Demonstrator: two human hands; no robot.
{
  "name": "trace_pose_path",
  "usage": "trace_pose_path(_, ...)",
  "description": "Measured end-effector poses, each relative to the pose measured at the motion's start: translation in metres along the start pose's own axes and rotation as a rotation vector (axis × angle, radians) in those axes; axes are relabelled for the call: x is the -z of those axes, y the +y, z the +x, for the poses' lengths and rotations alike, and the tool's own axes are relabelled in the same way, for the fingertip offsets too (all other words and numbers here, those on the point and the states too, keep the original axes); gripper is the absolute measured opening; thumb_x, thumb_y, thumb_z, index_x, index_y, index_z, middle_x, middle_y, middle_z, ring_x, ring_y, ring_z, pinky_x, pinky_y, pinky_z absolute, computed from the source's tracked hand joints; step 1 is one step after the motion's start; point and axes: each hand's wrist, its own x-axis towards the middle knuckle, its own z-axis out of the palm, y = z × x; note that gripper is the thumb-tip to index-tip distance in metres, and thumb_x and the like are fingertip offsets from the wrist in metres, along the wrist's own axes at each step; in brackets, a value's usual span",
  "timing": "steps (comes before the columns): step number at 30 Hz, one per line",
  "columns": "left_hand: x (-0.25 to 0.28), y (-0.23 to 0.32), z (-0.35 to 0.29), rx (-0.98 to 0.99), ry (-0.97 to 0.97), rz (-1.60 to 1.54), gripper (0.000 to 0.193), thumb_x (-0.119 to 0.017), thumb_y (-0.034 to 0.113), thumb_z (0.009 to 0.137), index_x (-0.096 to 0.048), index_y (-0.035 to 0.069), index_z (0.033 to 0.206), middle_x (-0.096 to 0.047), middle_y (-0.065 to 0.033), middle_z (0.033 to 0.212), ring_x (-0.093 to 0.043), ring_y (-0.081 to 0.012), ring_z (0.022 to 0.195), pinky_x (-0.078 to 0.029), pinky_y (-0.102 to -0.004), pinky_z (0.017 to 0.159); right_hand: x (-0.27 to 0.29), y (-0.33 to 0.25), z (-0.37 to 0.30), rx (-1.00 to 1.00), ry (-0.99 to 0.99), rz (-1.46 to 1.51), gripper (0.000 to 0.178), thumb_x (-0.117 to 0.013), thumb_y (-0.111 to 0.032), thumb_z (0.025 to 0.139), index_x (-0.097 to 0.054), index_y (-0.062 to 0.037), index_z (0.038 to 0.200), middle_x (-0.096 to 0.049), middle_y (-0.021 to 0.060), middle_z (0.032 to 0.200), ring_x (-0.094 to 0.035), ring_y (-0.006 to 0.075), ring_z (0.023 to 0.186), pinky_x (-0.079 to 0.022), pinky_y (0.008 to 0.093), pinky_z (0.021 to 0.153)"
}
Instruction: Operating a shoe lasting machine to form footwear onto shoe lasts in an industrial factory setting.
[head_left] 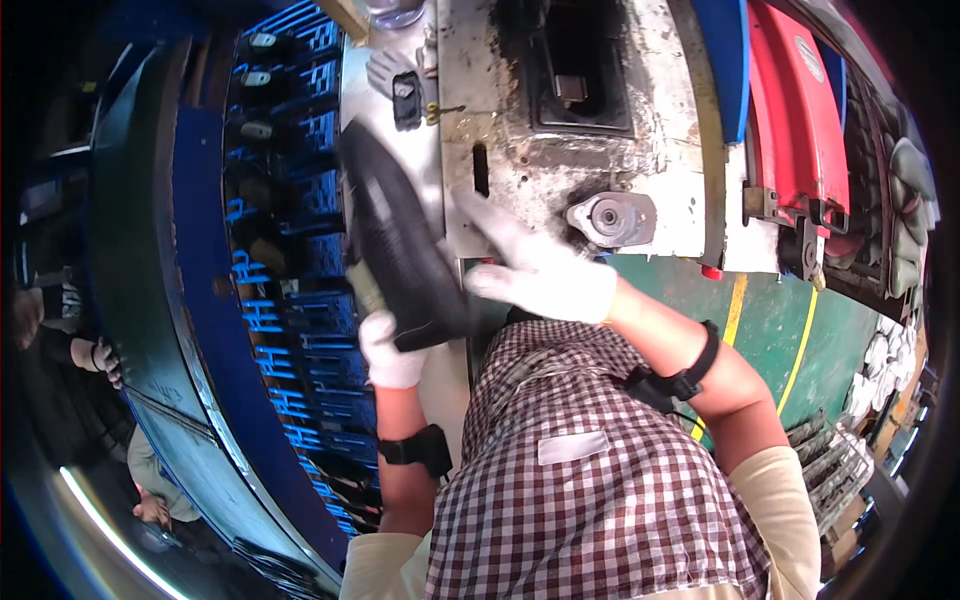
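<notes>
So the left hand point(390, 352), in a white glove, had the black shoe point(398, 235) by its lower end, pinching it there. Part of that grip was tucked behind the shoe, so no telling exactly where every finger sat. The shoe itself stretched up and away from the grip, tilted a bit to the left, and it was pretty blurry. A pale yellowish piece point(366, 286) showed along its left edge, just above the gripping hand.

The right hand point(545, 272), also white-gloved, was off to the right of that grip, a little higher up. Its fingers were spread, thumb and index well apart, pointing at the shoe's right side. Couldn't tell whether the thumb was actually touching it.

Other stuff around the grip: a blue rack point(320, 255) ran along to its left. Well beyond it, past the shoe's far end, were a black tray point(406, 102), yellow-handled scissors point(433, 113) and a grey glove point(385, 72). Up and to the right was a grimy metal worktop point(670, 130), with a roundish grey metal part point(609, 216) just past the right hand. Farther right of both hands stood a red panel point(800, 110).
</notes>
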Motion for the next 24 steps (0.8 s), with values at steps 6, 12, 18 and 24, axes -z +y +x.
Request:
trace_pose_path(6, -0.112, 0.027, 0.077, -0.473, -0.104, 1.398, 0.07, -0.064, 0.022, 0.101, -0.036, -0.005, 0.16, -0.042, -0.0203, 0.164, -0.041, -0.0299, 0.151, -0.03, -0.0361, 0.125, 0.05, 0.01, 0.007, 0.2, 0.533, 0.434, 0.09, -0.073, -0.023, 0.093, -0.025, 0.0048, 0.164, -0.035, 0.0245, 0.167, -0.036, 0.0294, 0.154, -0.029, 0.0353, 0.125)
trace_pose_path(12, -0.203, 0.074, 0.069, -1.191, -0.132, 1.171, 0.063, -0.056, 0.013, 0.104, -0.035, -0.002, 0.161, -0.05, -0.0217, 0.157, -0.051, -0.0331, 0.145, -0.038, -0.0466, 0.122, 0.149, 0.029, 0.078, -0.093, 1.003, -0.561, 0.089, -0.076, -0.048, 0.08, -0.048, -0.0128, 0.157, -0.049, 0.0308, 0.151, -0.05, 0.0447, 0.141, -0.046, 0.048, 0.114)
trace_pose_path(18, -0.307, 0.104, 0.085, -1.516, -0.238, 1.175, 0.053, -0.056, 0.012, 0.105, -0.044, -0.005, 0.154, -0.057, -0.0224, 0.148, -0.056, -0.0332, 0.139, -0.042, -0.0419, 0.119, 0.145, 0.038, 0.102, -0.356, 0.869, -0.915, 0.084, -0.076, -0.05, 0.08, -0.05, -0.0218, 0.155, -0.052, 0.0269, 0.142, -0.061, 0.044, 0.124, -0.057, 0.0515, 0.097)
trace_pose_path(24, -0.374, 0.111, 0.089, -1.313, -0.745, 1.411, 0.057, -0.062, 0.018, 0.095, -0.054, 0.001, 0.149, -0.057, -0.0221, 0.148, -0.052, -0.0359, 0.141, -0.038, -0.0395, 0.121, 0.138, 0.044, 0.094, -0.344, 0.878, -0.915, 0.086, -0.076, -0.051, 0.081, -0.046, -0.0231, 0.156, -0.052, 0.026, 0.141, -0.062, 0.043, 0.12, -0.057, 0.0507, 0.096)
